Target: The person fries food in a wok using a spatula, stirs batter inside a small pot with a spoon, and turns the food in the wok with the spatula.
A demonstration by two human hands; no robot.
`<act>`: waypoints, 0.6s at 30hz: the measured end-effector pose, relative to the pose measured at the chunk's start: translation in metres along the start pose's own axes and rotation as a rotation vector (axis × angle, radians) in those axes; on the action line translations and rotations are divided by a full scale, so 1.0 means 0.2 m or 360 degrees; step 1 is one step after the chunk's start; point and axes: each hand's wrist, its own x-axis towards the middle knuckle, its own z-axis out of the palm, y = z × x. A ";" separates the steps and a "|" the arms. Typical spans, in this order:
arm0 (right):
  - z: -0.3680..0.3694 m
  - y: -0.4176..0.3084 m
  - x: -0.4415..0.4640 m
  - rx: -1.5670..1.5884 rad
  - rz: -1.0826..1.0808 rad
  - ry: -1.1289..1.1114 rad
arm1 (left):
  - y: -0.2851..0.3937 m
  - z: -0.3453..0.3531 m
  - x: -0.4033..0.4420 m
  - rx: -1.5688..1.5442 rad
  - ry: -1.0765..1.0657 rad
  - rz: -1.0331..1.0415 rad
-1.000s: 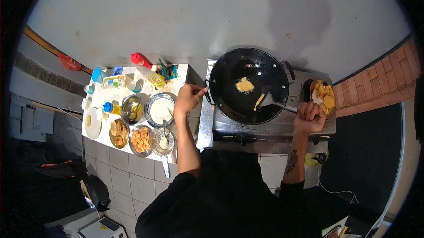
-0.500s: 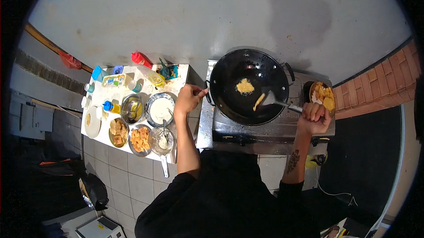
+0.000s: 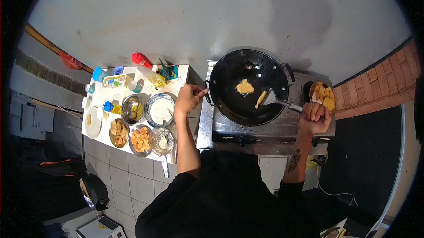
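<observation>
A black wok sits on the steel stove. At its left side my left hand is closed, fingertips pinching the wok's handle. My right hand is wrapped round the handle of a metal spatula, whose blade is inside the wok. One battered fried piece lies in oil near the wok's middle. A second, narrow fried piece rests against the spatula's blade edge.
Right of the wok stands a bowl of fried pieces. On the white table at left are a bowl of white batter, a plate of orange-brown chunks, a saucepan, a steel bowl and several bottles. A grey wall rises behind.
The spatula's blade has shifted slightly, and the narrow fried piece beside it has moved a little up and right. My left hand has stayed at the wok's handle.
</observation>
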 end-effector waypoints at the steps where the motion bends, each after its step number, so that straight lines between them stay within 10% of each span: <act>1: 0.00 0.00 0.00 -0.0120 0.0103 -0.0154 | 0.00 0.00 0.00 -0.0028 0.0041 0.0061; 15: 0.01 -0.02 0.04 0.0072 0.0476 -0.0588 | 0.04 -0.03 0.00 0.0047 0.0005 0.0044; 18: -0.01 -0.06 0.01 -0.0502 0.0370 -0.0522 | 0.01 0.00 0.01 0.0024 0.0016 0.0061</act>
